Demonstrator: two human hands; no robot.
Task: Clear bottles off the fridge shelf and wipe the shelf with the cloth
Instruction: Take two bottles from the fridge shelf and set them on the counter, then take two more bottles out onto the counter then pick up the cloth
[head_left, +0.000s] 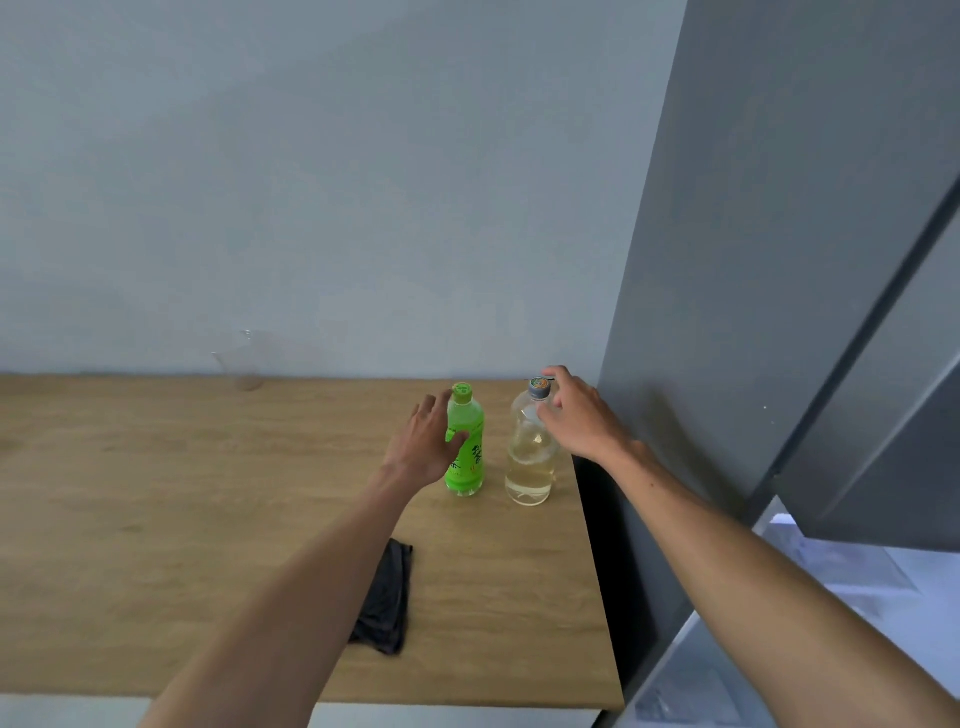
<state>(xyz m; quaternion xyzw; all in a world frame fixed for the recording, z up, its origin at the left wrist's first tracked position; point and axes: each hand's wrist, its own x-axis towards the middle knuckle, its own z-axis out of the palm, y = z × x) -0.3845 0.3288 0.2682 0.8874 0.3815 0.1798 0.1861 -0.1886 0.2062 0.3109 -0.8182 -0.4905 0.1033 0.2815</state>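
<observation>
On the wooden tabletop (208, 493), two bottles stand upright beside the grey fridge (753, 260).
Head view: the left hand (423, 447) reaches forward, fingers loosely spread, thumb touching the green bottle (466, 441). The right hand (576, 413) curls open-fingered around the neck of the clear bottle (530, 457), half full of pale yellowish liquid; a firm grip cannot be told. A dark cloth (387, 603) lies nearer the tabletop's front edge.

I am seeing a shiny green plastic bottle (465, 441), a clear plastic bottle (531, 452), a soft dark cloth (384, 603), and a smooth wooden table (182, 467).
</observation>
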